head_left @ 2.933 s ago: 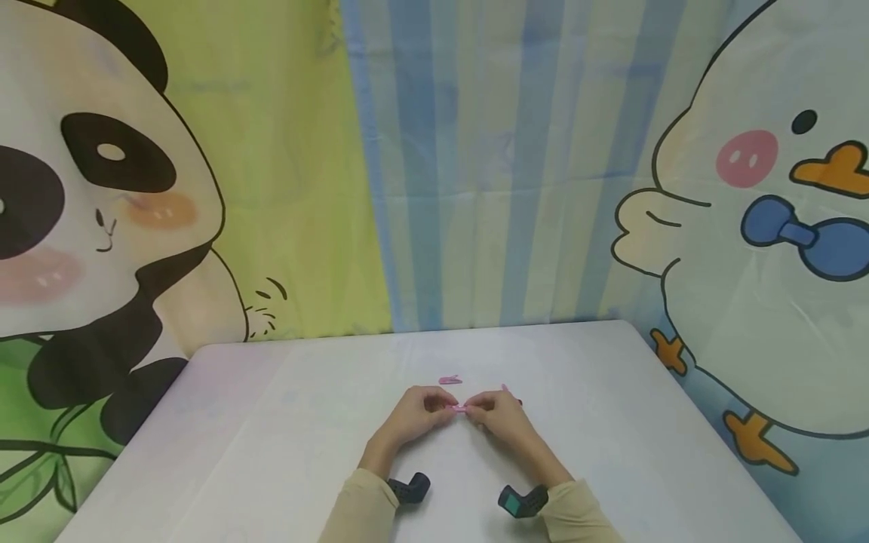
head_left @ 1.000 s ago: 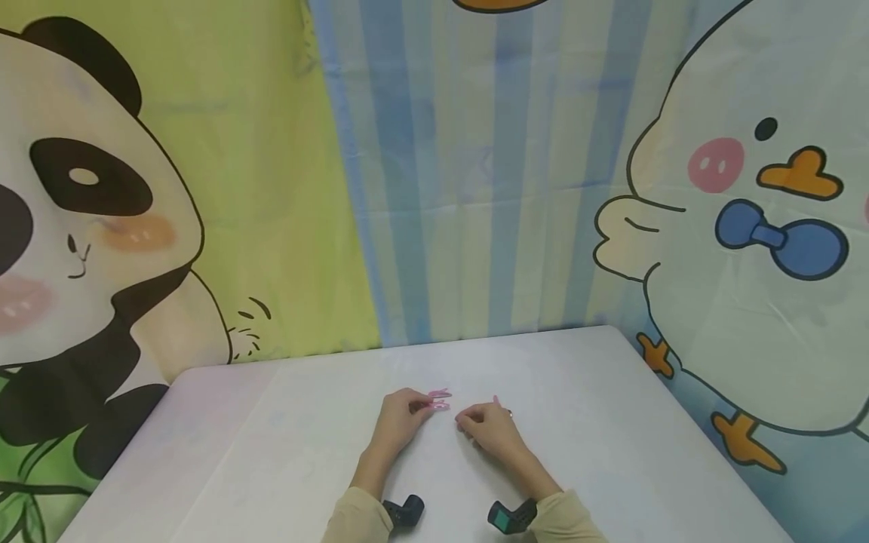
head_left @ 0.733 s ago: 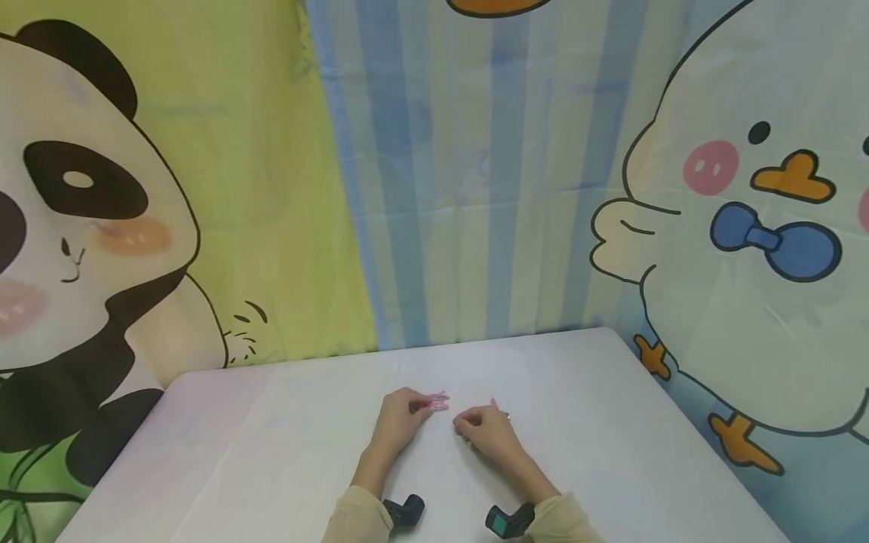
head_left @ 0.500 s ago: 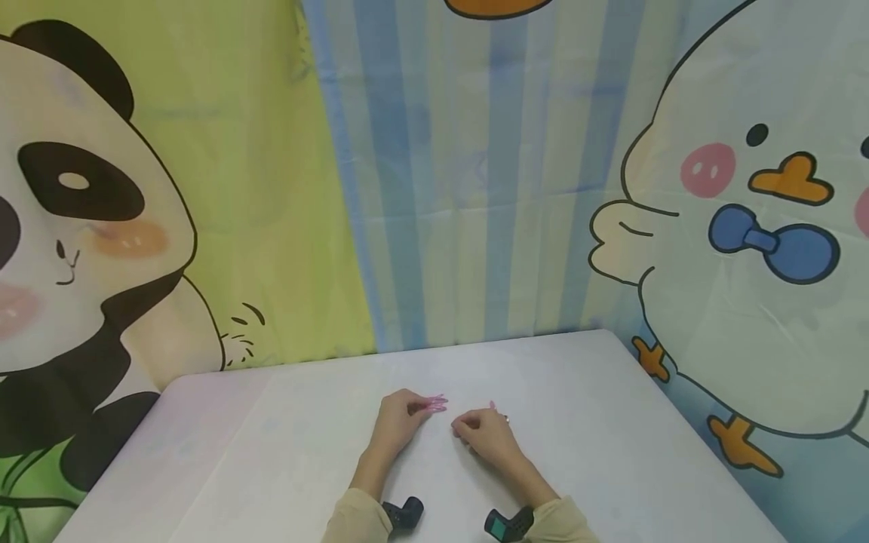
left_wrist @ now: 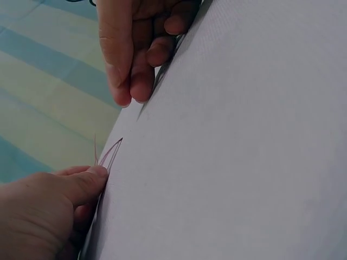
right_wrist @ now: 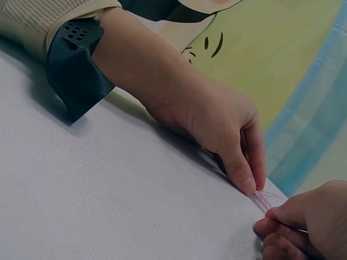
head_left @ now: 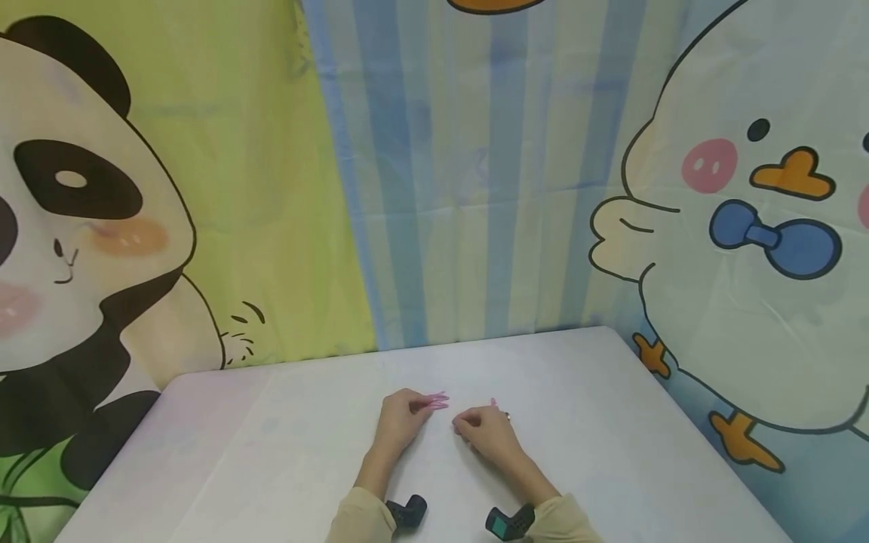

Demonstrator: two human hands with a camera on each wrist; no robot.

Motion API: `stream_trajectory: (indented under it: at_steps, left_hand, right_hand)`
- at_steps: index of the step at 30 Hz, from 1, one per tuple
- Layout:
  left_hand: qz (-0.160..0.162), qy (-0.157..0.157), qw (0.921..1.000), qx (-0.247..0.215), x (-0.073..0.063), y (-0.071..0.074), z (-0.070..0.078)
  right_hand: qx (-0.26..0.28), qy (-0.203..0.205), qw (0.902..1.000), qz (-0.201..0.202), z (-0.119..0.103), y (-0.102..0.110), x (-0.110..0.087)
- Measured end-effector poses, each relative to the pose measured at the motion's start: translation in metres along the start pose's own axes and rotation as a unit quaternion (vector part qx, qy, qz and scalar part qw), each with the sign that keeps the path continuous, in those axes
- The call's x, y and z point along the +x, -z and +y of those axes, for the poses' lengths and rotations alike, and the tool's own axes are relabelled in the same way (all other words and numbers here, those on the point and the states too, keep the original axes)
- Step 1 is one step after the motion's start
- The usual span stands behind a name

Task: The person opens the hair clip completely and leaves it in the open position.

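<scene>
My left hand (head_left: 397,422) pinches a thin pink piece (head_left: 437,406) between thumb and fingertips. In the left wrist view, slender pink strands (left_wrist: 111,153) stick out past these fingertips and meet in a V. The exact kind of this piece cannot be made out. Another pink piece (head_left: 441,395) shows just behind it. A short gap to the right, my right hand (head_left: 490,430) has its thumb and index tips together and its other fingers curled. Whether something thin is between them is unclear. Behind its knuckles a small pink bit (head_left: 493,401) shows, mostly hidden by the hand.
Both hands are over a white table (head_left: 292,445) with rounded far corners. A printed curtain (head_left: 468,226) with a panda and a chick hangs behind the table's far edge. Dark wrist devices (head_left: 407,511) sit at both sleeves.
Nearly three seconds ago both hands met over one pink piece. Since then the right hand has parted from it, while the left keeps hold near the other piece. Little moves in the last half second.
</scene>
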State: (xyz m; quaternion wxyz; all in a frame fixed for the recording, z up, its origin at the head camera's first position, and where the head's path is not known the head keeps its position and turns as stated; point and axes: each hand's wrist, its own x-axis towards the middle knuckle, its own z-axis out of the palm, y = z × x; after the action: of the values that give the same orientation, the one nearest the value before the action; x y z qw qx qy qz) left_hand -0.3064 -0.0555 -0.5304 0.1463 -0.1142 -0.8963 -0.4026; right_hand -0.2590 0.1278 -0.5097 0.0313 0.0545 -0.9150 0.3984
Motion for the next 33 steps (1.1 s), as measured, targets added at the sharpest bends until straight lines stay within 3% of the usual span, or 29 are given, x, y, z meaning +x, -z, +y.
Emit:
stream_trajectory:
  at_steps: [20,33]
  left_hand:
    - [0.025,0.008,0.9996,0.0,-0.0028,-0.0022,0.0045]
    - [0.022,0.039,0.9987,0.023,-0.0022,-0.0022,0.0084]
  right_hand:
    - [0.005,-0.012,0.9999,0.003,-0.0043,-0.0008,-0.0003]
    - [0.005,-0.014,0.9999,0.007,-0.0044,-0.0011,-0.0009]
